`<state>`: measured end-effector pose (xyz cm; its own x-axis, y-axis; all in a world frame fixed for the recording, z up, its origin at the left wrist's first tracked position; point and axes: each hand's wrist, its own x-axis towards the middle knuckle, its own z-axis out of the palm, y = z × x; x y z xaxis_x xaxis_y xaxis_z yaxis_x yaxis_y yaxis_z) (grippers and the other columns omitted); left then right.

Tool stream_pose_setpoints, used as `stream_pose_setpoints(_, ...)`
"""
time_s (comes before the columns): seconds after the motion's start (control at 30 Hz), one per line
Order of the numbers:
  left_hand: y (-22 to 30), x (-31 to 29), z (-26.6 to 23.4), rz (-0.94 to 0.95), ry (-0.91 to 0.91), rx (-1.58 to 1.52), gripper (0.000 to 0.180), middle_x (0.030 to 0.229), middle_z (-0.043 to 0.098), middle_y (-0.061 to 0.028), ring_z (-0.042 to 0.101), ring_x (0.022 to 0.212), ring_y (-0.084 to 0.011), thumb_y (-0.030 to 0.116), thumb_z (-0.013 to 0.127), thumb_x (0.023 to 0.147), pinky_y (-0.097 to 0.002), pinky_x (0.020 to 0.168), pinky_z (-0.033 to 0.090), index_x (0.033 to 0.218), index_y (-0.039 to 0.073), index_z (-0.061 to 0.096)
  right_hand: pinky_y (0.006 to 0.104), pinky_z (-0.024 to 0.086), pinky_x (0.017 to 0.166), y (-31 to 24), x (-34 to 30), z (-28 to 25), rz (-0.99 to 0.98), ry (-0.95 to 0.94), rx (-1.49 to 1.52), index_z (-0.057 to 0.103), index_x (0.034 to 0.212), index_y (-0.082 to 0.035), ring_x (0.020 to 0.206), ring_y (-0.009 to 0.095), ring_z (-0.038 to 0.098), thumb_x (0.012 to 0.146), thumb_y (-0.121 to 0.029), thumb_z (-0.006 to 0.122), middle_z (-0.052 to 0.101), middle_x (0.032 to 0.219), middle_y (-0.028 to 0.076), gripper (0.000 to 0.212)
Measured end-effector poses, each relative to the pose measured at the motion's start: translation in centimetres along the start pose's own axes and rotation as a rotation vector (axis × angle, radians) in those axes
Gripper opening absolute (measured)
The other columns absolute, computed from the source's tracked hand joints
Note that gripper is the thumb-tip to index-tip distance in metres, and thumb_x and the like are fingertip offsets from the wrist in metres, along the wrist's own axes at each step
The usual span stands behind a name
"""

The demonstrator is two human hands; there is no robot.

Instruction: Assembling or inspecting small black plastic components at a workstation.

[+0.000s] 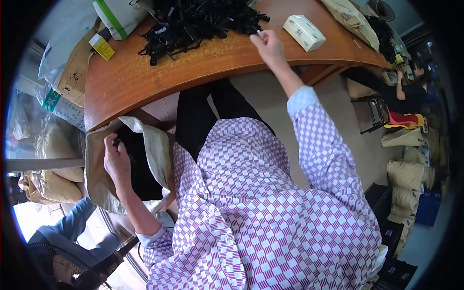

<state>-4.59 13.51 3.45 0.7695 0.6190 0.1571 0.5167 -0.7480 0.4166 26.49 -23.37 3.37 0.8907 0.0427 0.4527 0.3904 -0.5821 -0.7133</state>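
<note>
A heap of small black plastic parts (pixel 188 24), some with pale tips, lies on the brown wooden table (pixel 121 87). At the heap's right edge my right hand (pixel 271 47) is closed in a pinch, with a small whitish bit showing at the fingertips. What it grips is too small to name. Low on the left, my left hand (pixel 117 162) is over the mouth of an open woven sack (pixel 157 150), its fingers closed around a small black part (pixel 116 142). Dark contents fill the sack's shaded inside.
A white tissue pack (pixel 304 33) sits right of the heap. A yellow box (pixel 102 47) and a white-green bag (pixel 118 19) stand at the table's left. Beyond the right side, a person (pixel 411 92) sits near stacked sacks (pixel 405 176). A black fan (pixel 72 268) is lower left.
</note>
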Motion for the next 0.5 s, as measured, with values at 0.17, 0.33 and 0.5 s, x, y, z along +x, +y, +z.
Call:
stream_pose_setpoints(0.17, -0.5, -0.2, 1.4, 0.138, 0.125, -0.105, 0.037, 0.118, 0.057, -0.0143, 0.055, 0.111, -0.0300, 0.008, 0.057, 0.086, -0.0381, 0.095, 0.042, 0.123, 0.008, 0.050, 0.0339, 0.047, 0.061, 4.6, 5.5, 0.9, -0.107, -0.046, -0.288, 0.060, 0.077, -0.001, 0.059, 0.019, 0.060, 0.085, -0.037, 0.060, 0.062, 0.062, 0.007, 0.037)
stream_pose_setpoints(0.33, 2.3, -0.3, 1.8, 0.103, 0.084, -0.340, 0.029, 0.110, 0.061, -0.0120, 0.061, 0.098, -0.0241, 0.010, 0.057, 0.088, -0.0337, 0.086, 0.046, 0.116, 0.005, 0.055, 0.0253, 0.036, 0.042, 2.1, 7.3, -2.0, 0.172, -0.157, -0.016, 0.055, 0.074, -0.005, 0.047, 0.009, 0.047, 0.087, -0.026, 0.058, 0.055, 0.059, 0.001, 0.025)
stream_pose_setpoints(0.5, 10.1, -1.5, 0.7, -0.086, -0.334, -1.227, 0.043, 0.112, 0.061, -0.0139, 0.063, 0.086, -0.0149, 0.020, 0.055, 0.092, -0.0224, 0.070, 0.046, 0.129, -0.001, 0.047, 0.0206, 0.025, 0.038, -3.2, 3.7, -2.4, 0.317, -0.418, 0.630, 0.054, 0.085, -0.007, 0.044, 0.004, 0.035, 0.091, -0.019, 0.056, 0.048, 0.063, -0.001, 0.014)
